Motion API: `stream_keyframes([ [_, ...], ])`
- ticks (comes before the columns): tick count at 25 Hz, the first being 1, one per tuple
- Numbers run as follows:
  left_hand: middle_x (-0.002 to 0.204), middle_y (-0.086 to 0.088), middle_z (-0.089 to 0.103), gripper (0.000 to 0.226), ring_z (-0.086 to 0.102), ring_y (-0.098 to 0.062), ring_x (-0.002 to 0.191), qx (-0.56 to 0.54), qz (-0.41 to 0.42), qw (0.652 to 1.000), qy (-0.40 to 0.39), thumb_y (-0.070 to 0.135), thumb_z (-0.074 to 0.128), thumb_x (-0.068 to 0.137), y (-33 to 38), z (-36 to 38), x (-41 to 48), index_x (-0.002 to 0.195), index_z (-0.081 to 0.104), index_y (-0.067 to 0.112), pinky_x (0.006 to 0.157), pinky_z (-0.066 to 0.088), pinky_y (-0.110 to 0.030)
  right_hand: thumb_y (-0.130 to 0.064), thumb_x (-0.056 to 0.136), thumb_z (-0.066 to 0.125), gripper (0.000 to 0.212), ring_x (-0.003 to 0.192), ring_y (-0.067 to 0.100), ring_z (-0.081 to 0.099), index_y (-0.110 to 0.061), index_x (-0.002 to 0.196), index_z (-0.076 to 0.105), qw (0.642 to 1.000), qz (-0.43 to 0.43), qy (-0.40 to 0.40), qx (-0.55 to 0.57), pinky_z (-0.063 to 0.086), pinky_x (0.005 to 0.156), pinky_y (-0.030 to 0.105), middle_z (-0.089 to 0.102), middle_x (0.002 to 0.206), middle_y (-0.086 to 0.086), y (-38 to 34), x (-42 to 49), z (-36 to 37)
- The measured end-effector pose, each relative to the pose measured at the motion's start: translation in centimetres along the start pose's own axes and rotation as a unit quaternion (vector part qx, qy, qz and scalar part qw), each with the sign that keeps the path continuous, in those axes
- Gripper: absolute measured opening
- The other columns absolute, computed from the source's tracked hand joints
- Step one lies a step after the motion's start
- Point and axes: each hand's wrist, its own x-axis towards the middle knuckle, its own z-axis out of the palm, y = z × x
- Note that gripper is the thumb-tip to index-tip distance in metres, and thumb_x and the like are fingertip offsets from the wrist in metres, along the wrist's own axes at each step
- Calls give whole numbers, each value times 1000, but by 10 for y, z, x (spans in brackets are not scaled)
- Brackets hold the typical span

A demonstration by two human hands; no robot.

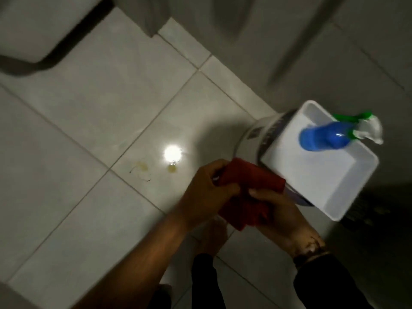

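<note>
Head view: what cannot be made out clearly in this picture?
In the head view:
- Red cloth: the left hand and right hand cover its edges, so its folding is unclear.
- Bucket: mostly hidden under the white tray; its label is blurred.
- Blue spray bottle: seen from above, label not visible.
- Yellow stains: lamp glare hides part of them.

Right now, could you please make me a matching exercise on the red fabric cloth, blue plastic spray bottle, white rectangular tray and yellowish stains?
1 red fabric cloth
2 blue plastic spray bottle
3 white rectangular tray
4 yellowish stains

A on the pale floor tile
B on the round white bucket
C gripped by left hand and right hand
D standing in the tray

Pairs: 1-C, 2-D, 3-B, 4-A
</note>
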Motion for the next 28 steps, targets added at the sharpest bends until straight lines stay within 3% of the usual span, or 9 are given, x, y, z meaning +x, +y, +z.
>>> stream_keyframes([
  [5,141,1,66,57,65,-23,129,89,-51,925,366,48,69,98,-152,-142,-5,150,58,27,105,55,-45,-14,94,71,55,107,36,82,-5,147,61,986,-6,66,-154,65,98,51,85,113,15,82,132,80],
  [8,173,-13,38,70,37,-32,160,261,-157,860,408,51,44,109,-270,-220,19,170,33,18,127,30,-50,3,106,59,53,131,36,67,-1,158,49,903,-118,76,-406,52,118,50,72,133,12,128,243,114],
  [11,182,-16,12,74,12,-37,168,416,-134,801,409,51,34,109,-371,-284,56,174,18,19,133,7,-58,-1,104,53,61,154,30,47,0,163,41,743,-245,56,-620,32,135,51,53,162,13,185,355,134],
  [14,182,-16,7,72,9,-41,168,461,-86,772,429,51,34,107,-431,-313,85,173,21,26,129,4,-70,-25,93,48,82,168,44,13,-9,170,27,461,-302,-20,-834,16,137,62,23,180,17,226,420,129],
  [16,182,-15,12,72,14,-41,168,481,-47,744,462,52,36,106,-461,-322,96,172,25,28,128,6,-72,-38,90,48,91,169,46,3,-11,172,20,352,-306,-68,-882,7,136,66,13,183,17,245,446,122],
  [20,182,-15,14,71,15,-40,168,488,-9,718,496,52,37,106,-469,-323,101,172,24,29,127,6,-71,-45,99,49,86,169,45,6,-10,172,20,350,-375,-38,-858,6,134,70,16,182,17,270,474,137],
  [23,182,-15,12,72,13,-40,168,486,-12,724,490,50,38,105,-465,-324,101,172,23,28,126,5,-72,-53,99,44,85,168,44,13,-11,171,24,259,-409,-102,-869,13,133,71,20,181,17,322,440,114],
  [26,182,-15,11,72,12,-40,168,484,-18,730,483,49,40,105,-463,-324,98,172,23,28,127,7,-74,-56,98,44,85,168,43,13,-17,171,25,210,-309,-151,-915,18,129,76,19,181,14,336,369,30],
  [28,182,-15,8,73,10,-41,168,485,-17,731,480,50,38,105,-465,-325,98,172,21,28,127,8,-75,-57,97,38,85,167,44,13,-16,170,27,243,-270,-103,-926,16,130,77,19,181,16,308,361,9],
])
